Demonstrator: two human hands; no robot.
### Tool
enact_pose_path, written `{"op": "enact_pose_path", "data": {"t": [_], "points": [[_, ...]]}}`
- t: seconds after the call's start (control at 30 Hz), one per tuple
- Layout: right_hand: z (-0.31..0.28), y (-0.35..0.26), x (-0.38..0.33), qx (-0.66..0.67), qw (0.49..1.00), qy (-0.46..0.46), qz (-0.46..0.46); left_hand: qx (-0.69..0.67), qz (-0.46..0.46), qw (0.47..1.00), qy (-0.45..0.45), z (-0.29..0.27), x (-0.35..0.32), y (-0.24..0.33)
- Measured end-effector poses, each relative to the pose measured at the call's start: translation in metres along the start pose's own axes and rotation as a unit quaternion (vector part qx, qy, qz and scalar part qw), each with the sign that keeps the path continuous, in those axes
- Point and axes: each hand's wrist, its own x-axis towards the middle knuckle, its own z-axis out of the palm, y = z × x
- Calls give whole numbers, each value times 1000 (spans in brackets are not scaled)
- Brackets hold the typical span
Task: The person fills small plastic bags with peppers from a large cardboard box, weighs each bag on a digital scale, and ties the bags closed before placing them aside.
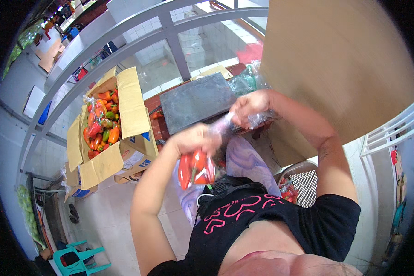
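Note:
A clear plastic bag of red peppers [196,169] hangs above my lap. My left hand [196,139] is closed round its neck, just above the peppers, and is slightly blurred. Higher up and to the right, my right hand [249,106] is closed on the bag's stretched top end. The plastic between the two hands is pulled taut and smeared by motion. Just beyond my hands lies a dark grey flat slab [195,100] on a reddish-brown surface.
To the left stands an open cardboard box [134,99] of red, orange and green peppers [106,117], some bagged. Crumpled clear plastic bags [247,82] lie beside the slab. A brown panel [340,60] rises at the right, above a perforated basket [303,183]. Grey railings [173,43] run behind.

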Motion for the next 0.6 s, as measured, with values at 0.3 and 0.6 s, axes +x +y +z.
{"op": "enact_pose_path", "data": {"t": [0.3, 0.6], "points": [[92, 28, 33, 455, 801, -163, -354, 161, 336, 928, -1, 68, 33, 130], [111, -29, -23, 63, 791, 501, -345, 296, 412, 845, 170, 35, 27, 125]]}}
